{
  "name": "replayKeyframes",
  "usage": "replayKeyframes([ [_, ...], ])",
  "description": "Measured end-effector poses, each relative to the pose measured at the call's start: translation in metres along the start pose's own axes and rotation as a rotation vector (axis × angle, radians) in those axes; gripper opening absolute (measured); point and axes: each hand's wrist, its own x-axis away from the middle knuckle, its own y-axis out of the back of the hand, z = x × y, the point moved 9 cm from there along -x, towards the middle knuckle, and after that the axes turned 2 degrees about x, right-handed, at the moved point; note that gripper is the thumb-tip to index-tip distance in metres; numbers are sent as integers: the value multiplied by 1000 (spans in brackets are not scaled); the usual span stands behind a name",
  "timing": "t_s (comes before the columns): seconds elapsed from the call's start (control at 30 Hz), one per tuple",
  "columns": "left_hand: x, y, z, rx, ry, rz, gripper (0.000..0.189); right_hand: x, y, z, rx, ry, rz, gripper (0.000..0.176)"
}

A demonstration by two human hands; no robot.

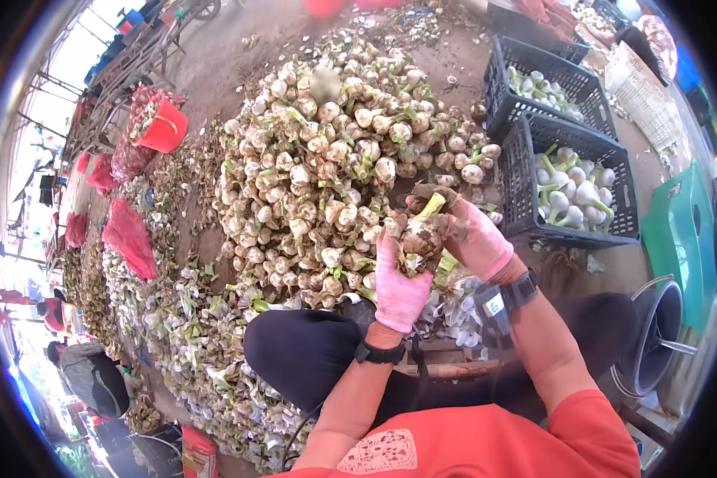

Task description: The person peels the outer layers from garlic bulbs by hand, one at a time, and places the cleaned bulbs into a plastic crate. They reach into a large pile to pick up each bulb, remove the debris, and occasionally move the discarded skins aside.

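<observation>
A garlic bulb (pixel 422 237) with brown, dirty skin and a short green stem stub is held between my two gloved hands. My left hand (pixel 401 288), in a pink glove, has its fingers closed on the bulb from the left and below. From the right, my right hand (pixel 474 237) grips the same bulb, its glove dark and soiled at the fingers. Beyond my hands spreads a large heap of unpeeled garlic bulbs (pixel 319 167). Loose peeled skins (pixel 454 315) lie just below my hands, near my knees.
Black crates (pixel 625 191) of cleaner white garlic stand at the right, beside a green plastic container (pixel 681 231) and a grey bucket (pixel 652 334). A red bucket (pixel 165 127) and red net bags (pixel 129 239) are at the left. A person (pixel 95 378) sits at the lower left.
</observation>
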Motion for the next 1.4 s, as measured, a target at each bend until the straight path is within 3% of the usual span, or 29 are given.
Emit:
replayKeyframes([
  [0.1,6,-4,-26,-27,-71,16,47,9,-2,-7,47,30,-73,36],
  [0.17,14,-10,-59,-392,-299,16,39,16,-2,-9,106,37,-136,33],
  [0.2,7,-9,-50,-86,-184,70,39,20,-7,-9,60,14,-151,31],
  [0.23,7,-5,-52,-84,-188,65,39,23,-10,-12,13,-14,-163,29],
  [0.3,11,-16,-24,895,369,133,49,25,-9,-14,6,0,-168,29],
  [0.37,11,-15,-38,830,315,157,50,29,-9,-10,95,64,-134,31],
  [0.43,9,-6,-52,396,144,177,48,34,-7,-9,169,74,-132,34],
  [0.5,8,-2,-46,472,212,182,49,43,-13,-4,130,57,-105,36],
  [0.53,9,-3,-48,401,190,257,40,44,-11,-5,164,27,-142,36],
  [0.6,9,-7,-44,328,170,338,41,46,-4,-7,225,49,-158,35],
  [0.7,5,1,-34,294,130,250,41,52,2,-8,222,85,-214,35],
  [0.77,8,11,-27,448,274,118,41,54,12,-13,155,100,-255,35],
  [0.83,3,8,-16,481,204,96,44,57,30,-18,443,112,-365,36],
  [0.9,0,21,10,356,376,-123,44,64,30,-8,481,136,-421,34],
  [0.97,1,19,11,420,470,-121,40,68,26,-5,623,14,-407,31],
  [1.03,5,22,11,452,387,-194,39,70,27,1,652,43,-419,26],
  [1.17,12,-6,-9,400,320,55,37,71,40,7,552,65,-486,24],
  [1.23,17,-22,-33,60,84,213,42,74,42,10,617,103,-490,26],
  [1.27,19,-26,-8,610,426,162,51,72,41,10,684,96,-462,26],
  [1.4,26,-43,-38,479,401,333,58,67,56,18,818,140,-490,23],
])
